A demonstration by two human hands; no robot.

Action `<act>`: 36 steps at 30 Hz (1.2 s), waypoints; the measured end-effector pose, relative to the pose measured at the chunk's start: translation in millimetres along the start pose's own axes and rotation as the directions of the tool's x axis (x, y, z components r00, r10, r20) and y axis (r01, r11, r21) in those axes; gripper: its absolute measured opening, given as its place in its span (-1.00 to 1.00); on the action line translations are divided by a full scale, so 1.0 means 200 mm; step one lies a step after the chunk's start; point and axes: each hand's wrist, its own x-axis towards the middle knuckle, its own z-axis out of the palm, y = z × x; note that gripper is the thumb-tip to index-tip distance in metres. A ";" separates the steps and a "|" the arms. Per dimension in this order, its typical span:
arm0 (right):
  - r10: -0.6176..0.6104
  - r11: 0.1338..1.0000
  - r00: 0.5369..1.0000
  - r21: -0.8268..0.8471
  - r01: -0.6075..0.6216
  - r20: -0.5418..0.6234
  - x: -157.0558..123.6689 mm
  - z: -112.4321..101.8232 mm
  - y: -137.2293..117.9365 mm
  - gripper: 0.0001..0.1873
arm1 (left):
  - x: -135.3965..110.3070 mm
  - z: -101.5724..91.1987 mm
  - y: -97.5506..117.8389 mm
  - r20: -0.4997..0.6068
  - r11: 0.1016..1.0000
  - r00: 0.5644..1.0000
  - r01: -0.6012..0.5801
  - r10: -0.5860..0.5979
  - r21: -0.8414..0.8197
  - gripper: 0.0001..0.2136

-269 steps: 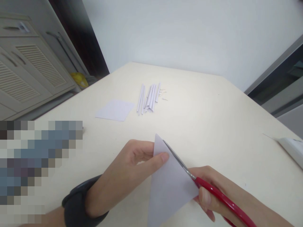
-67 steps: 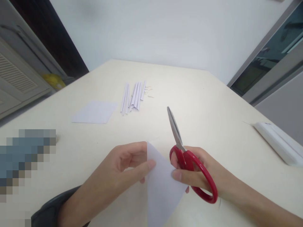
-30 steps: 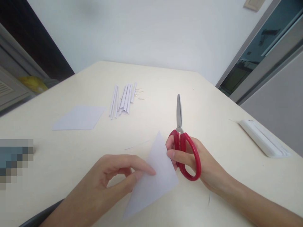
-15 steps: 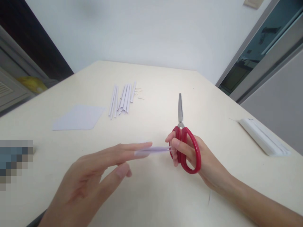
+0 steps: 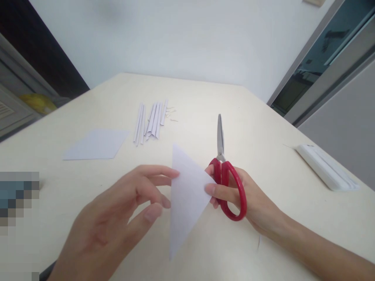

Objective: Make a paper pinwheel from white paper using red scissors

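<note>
A white paper triangle (image 5: 186, 195) stands upright just above the cream table (image 5: 263, 128), one point up and one down. My right hand (image 5: 258, 205) pinches its right corner with the fingertips. The same hand holds red-handled scissors (image 5: 227, 185), their blades closed and pointing away from me. My left hand (image 5: 123, 210) is spread out to the left of the paper. Its index fingertip meets the paper's left edge and the thumb is off the paper.
A flat square sheet (image 5: 96, 144) lies at the left. A bundle of rolled paper strips (image 5: 150, 123) with tiny scraps (image 5: 171, 113) lies beyond it. A white oblong object (image 5: 325, 168) sits near the right edge. A pixelated patch (image 5: 17, 199) covers the left.
The paper, edge-on half a second ago, has turned to face me. My left hand has let go of its pinch and opened. The right hand with the scissors has barely moved.
</note>
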 end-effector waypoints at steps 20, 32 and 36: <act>-0.048 0.997 0.998 -0.060 0.046 -0.038 0.00 -0.01 0.00 -0.80 | 0.09 0.05 0.00 0.604 0.838 0.751 0.490 -0.266 -0.240 -0.60; -0.068 0.996 0.996 -0.065 0.065 -0.051 0.00 -0.01 0.00 -0.82 | 0.08 0.04 0.01 0.591 0.938 0.758 0.345 -0.276 -0.006 -0.75; -0.060 0.996 0.997 -0.072 0.057 -0.049 -0.01 -0.01 0.00 -0.82 | 0.07 0.05 -0.03 0.581 0.955 0.778 0.298 -0.238 -0.009 -0.67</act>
